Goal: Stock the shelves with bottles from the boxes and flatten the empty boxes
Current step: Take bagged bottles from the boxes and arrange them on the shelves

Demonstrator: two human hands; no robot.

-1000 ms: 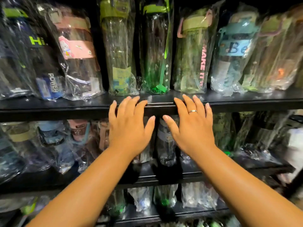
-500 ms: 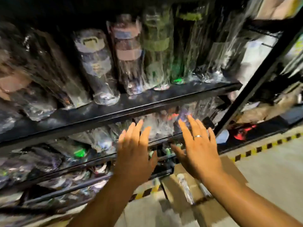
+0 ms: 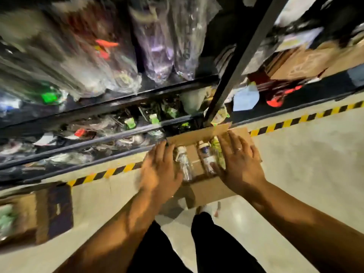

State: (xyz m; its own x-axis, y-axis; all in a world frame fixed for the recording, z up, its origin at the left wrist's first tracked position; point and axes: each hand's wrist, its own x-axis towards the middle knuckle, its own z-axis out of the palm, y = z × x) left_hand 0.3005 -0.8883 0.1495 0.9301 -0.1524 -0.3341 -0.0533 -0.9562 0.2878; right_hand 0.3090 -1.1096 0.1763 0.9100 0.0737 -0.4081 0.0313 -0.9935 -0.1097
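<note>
An open cardboard box [image 3: 204,189] stands on the floor in front of the black shelves [image 3: 110,101]. Three wrapped bottles lie in it: a clear one [image 3: 184,164], a white-capped one [image 3: 206,157] and a green one [image 3: 217,149]. My left hand [image 3: 160,170] hovers over the box's left side, fingers straight, holding nothing. My right hand [image 3: 239,162], with a ring, is spread over the box's right side, above the green bottle. Whether either hand touches anything I cannot tell. The shelves hold several bagged bottles, blurred by motion.
A second cardboard box [image 3: 29,215] sits on the floor at the left. Yellow-black tape [image 3: 295,121] runs along the shelf base. A dark upright post [image 3: 236,62] slants past the box's far end. More cartons [image 3: 307,60] lie at the upper right. My legs stand below the box.
The view swung down from the shelf edge to the floor. Both hands left the shelf and dropped over the open box of bottles.
</note>
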